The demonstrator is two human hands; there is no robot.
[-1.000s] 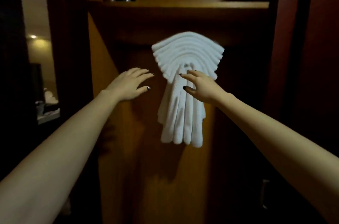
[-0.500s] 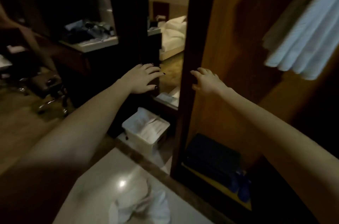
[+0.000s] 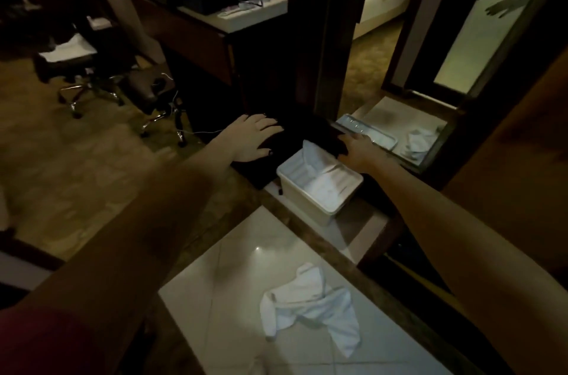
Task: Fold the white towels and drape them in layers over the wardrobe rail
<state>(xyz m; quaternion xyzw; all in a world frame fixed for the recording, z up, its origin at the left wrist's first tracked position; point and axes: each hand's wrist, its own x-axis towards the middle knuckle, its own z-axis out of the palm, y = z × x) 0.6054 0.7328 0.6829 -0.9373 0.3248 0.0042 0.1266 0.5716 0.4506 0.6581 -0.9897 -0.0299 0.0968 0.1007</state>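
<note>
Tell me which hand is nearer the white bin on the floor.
Right. In this view the right hand hangs at the far right corner of the white bin, fingers spread. The left hand is farther off to its upper left, clear of the rim.

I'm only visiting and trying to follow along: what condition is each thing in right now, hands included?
left hand: open, fingers spread, holding nothing.
right hand: open, reaching forward, holding nothing.
white bin: standing upright, no lid on it, a towel inside.
towel in the bin: lying loose, one end propped up at the back.
towel on the floor: crumpled, not folded.
office chair: upright on its wheels.
</note>
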